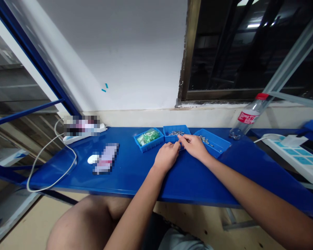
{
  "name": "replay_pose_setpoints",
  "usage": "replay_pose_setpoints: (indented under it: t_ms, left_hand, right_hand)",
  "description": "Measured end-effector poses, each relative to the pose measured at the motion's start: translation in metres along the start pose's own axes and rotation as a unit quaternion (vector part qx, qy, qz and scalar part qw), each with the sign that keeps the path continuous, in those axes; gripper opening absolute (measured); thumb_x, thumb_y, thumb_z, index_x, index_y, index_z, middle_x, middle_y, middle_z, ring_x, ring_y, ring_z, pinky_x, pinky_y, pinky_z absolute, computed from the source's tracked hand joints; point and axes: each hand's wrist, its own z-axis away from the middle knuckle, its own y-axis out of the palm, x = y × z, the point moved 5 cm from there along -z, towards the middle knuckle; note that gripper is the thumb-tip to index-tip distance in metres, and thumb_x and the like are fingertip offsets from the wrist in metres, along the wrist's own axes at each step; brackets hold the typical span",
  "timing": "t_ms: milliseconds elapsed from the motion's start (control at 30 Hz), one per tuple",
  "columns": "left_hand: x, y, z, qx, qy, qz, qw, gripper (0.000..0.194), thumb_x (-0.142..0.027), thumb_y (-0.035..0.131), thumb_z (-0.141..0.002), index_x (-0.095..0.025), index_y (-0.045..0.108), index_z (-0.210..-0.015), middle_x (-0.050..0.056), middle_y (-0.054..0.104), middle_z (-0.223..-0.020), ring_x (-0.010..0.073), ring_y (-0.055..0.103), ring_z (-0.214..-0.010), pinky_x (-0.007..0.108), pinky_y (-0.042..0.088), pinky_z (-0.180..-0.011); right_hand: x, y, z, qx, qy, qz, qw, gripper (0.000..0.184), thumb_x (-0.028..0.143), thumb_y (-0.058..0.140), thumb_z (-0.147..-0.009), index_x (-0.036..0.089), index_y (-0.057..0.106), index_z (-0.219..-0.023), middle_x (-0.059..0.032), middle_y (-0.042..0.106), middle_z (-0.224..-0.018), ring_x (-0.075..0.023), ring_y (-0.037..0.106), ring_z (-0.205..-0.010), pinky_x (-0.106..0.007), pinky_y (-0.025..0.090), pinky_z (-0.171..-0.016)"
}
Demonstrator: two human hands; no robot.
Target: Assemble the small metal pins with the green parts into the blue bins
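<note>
Curling left hand (167, 155) beside right hand (194, 146).
Cannot tell if holding anything; facing metal pieces (176, 133) in blue bin (176, 128) just beyond grip.

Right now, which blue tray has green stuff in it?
The leftmost tray: it holds green pieces, while the middle tray and right tray show small metallic parts.

No readable text, only blurred white lettering (246, 117) on the bottle (250, 113)'s red label (253, 119).
</note>
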Motion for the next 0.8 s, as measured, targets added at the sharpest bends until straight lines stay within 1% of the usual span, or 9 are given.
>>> replay_pose_setpoints:
  t_ms: [67, 167, 267, 367, 433, 500, 600, 700, 800]
  left_hand:
    - [0.000, 0.001, -0.001, -0.001, -0.003, 0.002, 1.000, 0.010, -0.016, 0.050, -0.101, -0.019, 0.057, -0.107, 0.009, 0.069, -0.091, 0.0260, 0.066, -0.091, 0.036, 0.052, -0.083]
    - [0.005, 0.000, -0.001, -0.017, -0.034, 0.046, 0.998, 0.009, -0.015, 0.052, -0.098, -0.021, 0.051, -0.104, 0.008, 0.068, -0.091, 0.0256, 0.067, -0.090, 0.034, 0.053, -0.079]
    - [0.014, -0.003, 0.002, -0.045, -0.069, 0.100, 0.992, 0.013, -0.014, 0.055, -0.096, -0.022, 0.048, -0.103, 0.007, 0.068, -0.091, 0.0250, 0.069, -0.088, 0.032, 0.053, -0.076]
    - [0.021, -0.005, 0.004, -0.068, -0.091, 0.139, 0.984, 0.015, -0.014, 0.057, -0.094, -0.022, 0.048, -0.104, 0.005, 0.070, -0.092, 0.0238, 0.072, -0.084, 0.032, 0.055, -0.074]
    - [0.024, -0.007, 0.006, -0.084, -0.092, 0.160, 0.979, 0.018, -0.014, 0.057, -0.095, -0.022, 0.050, -0.110, 0.006, 0.073, -0.098, 0.0234, 0.073, -0.087, 0.032, 0.056, -0.076]
    - [0.025, -0.010, 0.008, -0.112, -0.086, 0.174, 0.975, 0.028, -0.013, 0.057, -0.095, -0.021, 0.052, -0.122, 0.008, 0.074, -0.106, 0.0236, 0.074, -0.096, 0.033, 0.058, -0.082]
    - [0.025, -0.015, 0.010, -0.139, -0.087, 0.194, 0.967, 0.040, -0.016, 0.054, -0.099, -0.022, 0.054, -0.139, 0.009, 0.076, -0.114, 0.0237, 0.074, -0.103, 0.036, 0.058, -0.094]
    - [0.025, -0.017, 0.010, -0.125, -0.097, 0.241, 0.958, 0.034, -0.020, 0.052, -0.101, -0.022, 0.066, -0.132, 0.009, 0.078, -0.118, 0.0241, 0.076, -0.105, 0.038, 0.058, -0.099]
    - [0.029, -0.018, 0.011, -0.139, -0.119, 0.319, 0.930, 0.027, -0.024, 0.054, -0.101, -0.021, 0.075, -0.118, 0.007, 0.079, -0.118, 0.0247, 0.077, -0.106, 0.038, 0.060, -0.099]
  right_hand:
    - [0.006, -0.002, 0.001, -0.008, -0.032, 0.017, 0.999, 0.046, 0.052, 0.052, -0.103, 0.022, 0.070, -0.073, -0.0007, 0.066, -0.063, -0.0177, 0.058, -0.058, -0.031, 0.040, -0.059]
    - [0.012, -0.004, 0.002, -0.018, -0.079, 0.031, 0.996, 0.031, 0.041, 0.056, -0.102, 0.022, 0.073, -0.085, -0.0031, 0.074, -0.081, -0.0197, 0.065, -0.072, -0.032, 0.047, -0.068]
    - [0.012, 0.002, 0.002, 0.019, -0.112, 0.050, 0.992, 0.018, 0.032, 0.061, -0.097, 0.023, 0.076, -0.094, -0.0052, 0.077, -0.093, -0.0214, 0.069, -0.081, -0.034, 0.052, -0.075]
    - [0.006, 0.009, 0.000, 0.059, -0.092, 0.013, 0.994, 0.014, 0.028, 0.063, -0.095, 0.023, 0.076, -0.095, -0.0052, 0.078, -0.094, -0.0207, 0.071, -0.081, -0.034, 0.055, -0.075]
    - [0.001, 0.010, -0.001, 0.059, -0.057, -0.035, 0.996, 0.012, 0.029, 0.066, -0.093, 0.023, 0.076, -0.097, -0.0046, 0.078, -0.092, -0.0205, 0.073, -0.080, -0.033, 0.057, -0.072]
    - [0.001, 0.008, -0.001, 0.035, -0.042, -0.063, 0.997, 0.012, 0.032, 0.071, -0.090, 0.023, 0.075, -0.098, -0.0043, 0.078, -0.091, -0.0207, 0.073, -0.080, -0.032, 0.058, -0.070]
    - [0.011, 0.002, 0.001, 0.000, -0.093, -0.054, 0.994, 0.011, 0.033, 0.071, -0.092, 0.023, 0.074, -0.094, -0.0053, 0.076, -0.095, -0.0198, 0.070, -0.080, -0.032, 0.057, -0.070]
    - [0.022, 0.003, 0.006, 0.004, -0.150, -0.056, 0.987, 0.012, 0.032, 0.067, -0.095, 0.023, 0.073, -0.090, -0.0064, 0.075, -0.097, -0.0196, 0.069, -0.081, -0.033, 0.057, -0.071]
    - [0.027, 0.006, 0.009, 0.023, -0.170, -0.070, 0.983, 0.011, 0.032, 0.068, -0.094, 0.024, 0.074, -0.090, -0.0076, 0.076, -0.103, -0.0216, 0.070, -0.087, -0.035, 0.058, -0.073]
